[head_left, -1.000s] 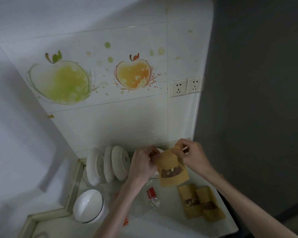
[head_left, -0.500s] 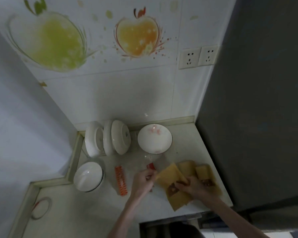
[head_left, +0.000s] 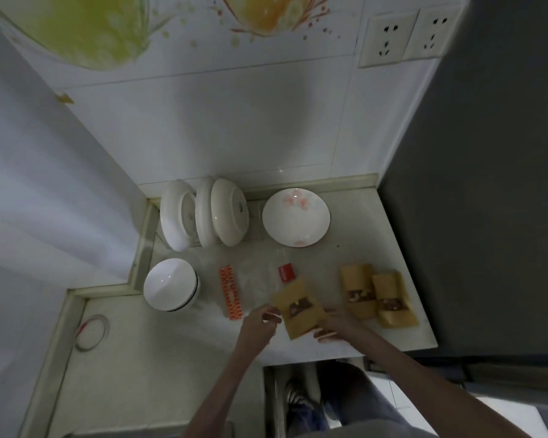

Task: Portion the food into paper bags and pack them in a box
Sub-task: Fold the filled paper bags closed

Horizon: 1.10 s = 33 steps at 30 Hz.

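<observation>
A brown paper bag (head_left: 298, 306) with a clear window showing dark food lies flat on the counter near its front edge. My left hand (head_left: 260, 320) is at the bag's left edge, its curled fingers and thumb pinching that edge. My right hand (head_left: 332, 325) rests on the bag's lower right corner with its fingers laid fairly straight. Two more filled paper bags (head_left: 358, 289) (head_left: 393, 303) lie side by side to the right, partly overlapping. No box is in view.
A white plate (head_left: 296, 216) with pink marks sits at the back. Upturned white dishes (head_left: 203, 213) lean by the wall and a white bowl (head_left: 171, 284) stands left. A clear plastic wrapper with a red label (head_left: 286, 272), an orange strip (head_left: 230, 292) and a ring (head_left: 91, 331) lie on the counter.
The bag was held up in both hands; it has come down and now lies flat on the counter. The camera has tilted down toward the counter.
</observation>
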Tool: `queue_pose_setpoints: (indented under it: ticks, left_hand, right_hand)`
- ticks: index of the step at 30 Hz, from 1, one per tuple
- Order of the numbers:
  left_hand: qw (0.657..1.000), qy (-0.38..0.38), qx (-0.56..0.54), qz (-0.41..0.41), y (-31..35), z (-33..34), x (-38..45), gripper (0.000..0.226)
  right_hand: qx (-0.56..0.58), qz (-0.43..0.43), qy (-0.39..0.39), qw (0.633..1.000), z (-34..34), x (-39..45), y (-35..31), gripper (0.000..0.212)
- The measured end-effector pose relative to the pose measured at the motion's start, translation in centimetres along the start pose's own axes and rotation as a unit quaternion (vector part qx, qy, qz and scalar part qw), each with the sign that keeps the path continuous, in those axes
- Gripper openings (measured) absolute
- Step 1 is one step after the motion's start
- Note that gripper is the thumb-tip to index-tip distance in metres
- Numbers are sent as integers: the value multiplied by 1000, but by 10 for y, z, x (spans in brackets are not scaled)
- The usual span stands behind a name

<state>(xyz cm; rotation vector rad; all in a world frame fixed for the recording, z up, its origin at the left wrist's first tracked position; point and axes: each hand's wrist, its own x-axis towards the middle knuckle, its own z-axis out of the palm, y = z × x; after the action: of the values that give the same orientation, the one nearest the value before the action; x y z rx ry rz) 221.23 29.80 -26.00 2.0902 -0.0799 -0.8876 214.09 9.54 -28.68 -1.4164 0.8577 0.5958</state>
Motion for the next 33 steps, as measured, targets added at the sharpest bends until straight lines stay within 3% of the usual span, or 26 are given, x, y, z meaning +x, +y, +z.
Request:
queue_pose_setpoints:
  ticks: [2, 6, 8, 10, 12, 14, 18, 26, 29, 33]
  left_hand:
    - [1000, -7, 12, 3, 1, 0, 5, 24]
    - [999, -27, 31, -3, 2, 10, 18, 26]
    - [998, -37, 38, -19, 5, 17, 25, 25]
    - [998, -43, 42, -27, 9, 24, 32, 20]
    - [997, -54, 43, -17, 12, 32, 38, 18]
    - [997, -61, 38, -23, 15, 38, 43, 22]
    - [995, -80, 53, -37, 21, 45, 55, 20]
    - [996, -68, 48, -27, 38, 43, 64, 25]
    - [998, -49, 28, -17, 56, 38, 67, 17]
    - [1000, -21, 23, 3, 88, 30, 69, 23]
  right_hand:
    - [-51, 59, 17, 997, -7, 2, 13, 29]
    - [-149, 113, -1, 982, -42, -3, 43, 18]
    - [-177, 83, 9, 981, -61, -3, 39, 20]
    - [-241, 5, 70, 968, -80, 5, 21, 25]
    - [-299, -56, 146, 941, -96, 15, -3, 15]
    - [-319, -85, 181, 926, -111, 29, -23, 24]
    - [-403, -110, 168, 893, -130, 54, -49, 44]
    - [-550, -90, 111, 823, -129, 83, -64, 26]
    - [-529, -130, 112, 831, -125, 85, -75, 18]
    - [-471, -186, 89, 857, -119, 75, -100, 19]
